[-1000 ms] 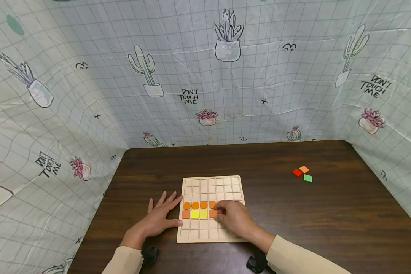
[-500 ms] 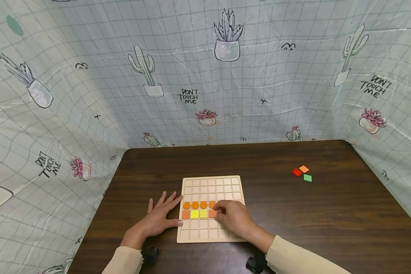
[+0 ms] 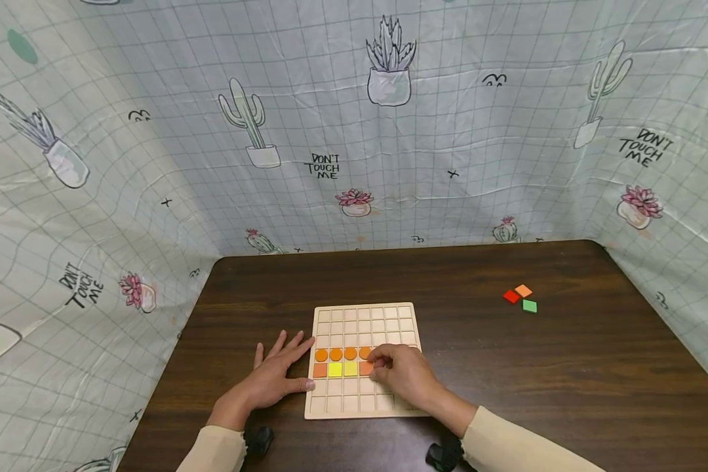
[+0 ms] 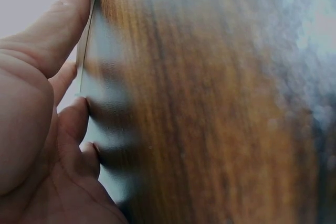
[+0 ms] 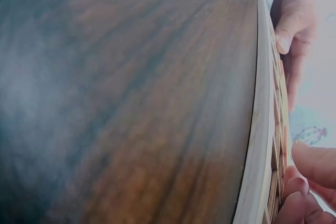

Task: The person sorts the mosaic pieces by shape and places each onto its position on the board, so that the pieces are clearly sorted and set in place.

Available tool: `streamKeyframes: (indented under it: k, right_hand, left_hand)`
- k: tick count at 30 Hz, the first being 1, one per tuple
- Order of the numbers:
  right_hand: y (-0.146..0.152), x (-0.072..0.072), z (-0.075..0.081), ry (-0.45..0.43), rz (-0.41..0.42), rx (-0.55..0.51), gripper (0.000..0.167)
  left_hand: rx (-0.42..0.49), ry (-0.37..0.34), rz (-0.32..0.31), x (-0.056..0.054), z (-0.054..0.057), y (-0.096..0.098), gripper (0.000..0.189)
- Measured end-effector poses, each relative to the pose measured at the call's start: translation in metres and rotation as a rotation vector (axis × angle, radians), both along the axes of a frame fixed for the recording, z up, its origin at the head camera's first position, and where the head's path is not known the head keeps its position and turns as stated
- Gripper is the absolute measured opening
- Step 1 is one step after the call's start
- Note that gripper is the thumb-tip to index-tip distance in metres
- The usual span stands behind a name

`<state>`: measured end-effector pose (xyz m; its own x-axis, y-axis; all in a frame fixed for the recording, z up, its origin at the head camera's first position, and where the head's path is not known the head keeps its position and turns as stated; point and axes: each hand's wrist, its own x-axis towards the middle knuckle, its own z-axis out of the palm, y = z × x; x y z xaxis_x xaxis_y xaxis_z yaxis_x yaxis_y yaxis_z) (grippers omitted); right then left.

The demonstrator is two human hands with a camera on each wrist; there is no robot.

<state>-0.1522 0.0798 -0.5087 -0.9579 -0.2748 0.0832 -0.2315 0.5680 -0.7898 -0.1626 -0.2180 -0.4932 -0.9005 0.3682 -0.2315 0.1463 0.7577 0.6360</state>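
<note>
A pale wooden grid board (image 3: pixel 368 323) lies flat on the table. One row holds several orange round pieces (image 3: pixel 336 354); the row below has two yellow square tiles (image 3: pixel 335 370) between two orange square ones. My left hand (image 3: pixel 269 380) rests with spread fingers at the board's left edge, thumb and a fingertip touching it; the left wrist view shows the thumb (image 4: pixel 63 22) at that edge. My right hand (image 3: pixel 407 373) reaches over the board, its thumb and index finger pinching the right-hand orange square tile (image 3: pixel 365 369) in its cell. That hand covers cells further right.
Toward the back right of the dark wooden table (image 3: pixel 460 275) lie a red tile (image 3: pixel 511 297), a light orange tile (image 3: pixel 523 290) and a green tile (image 3: pixel 530 306). A printed cloth (image 3: pixel 307 216) hangs around the table's back and sides.
</note>
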Motion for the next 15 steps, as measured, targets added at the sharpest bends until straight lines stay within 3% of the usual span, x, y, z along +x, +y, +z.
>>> streamKeyframes:
  k: [15]
  right_hand:
    - [0.0087, -0.0048, 0.0036, -0.056, 0.015, -0.114, 0.011]
  left_hand:
    - [0.002, -0.004, 0.002, 0.0014, 0.0025, 0.0014, 0.088]
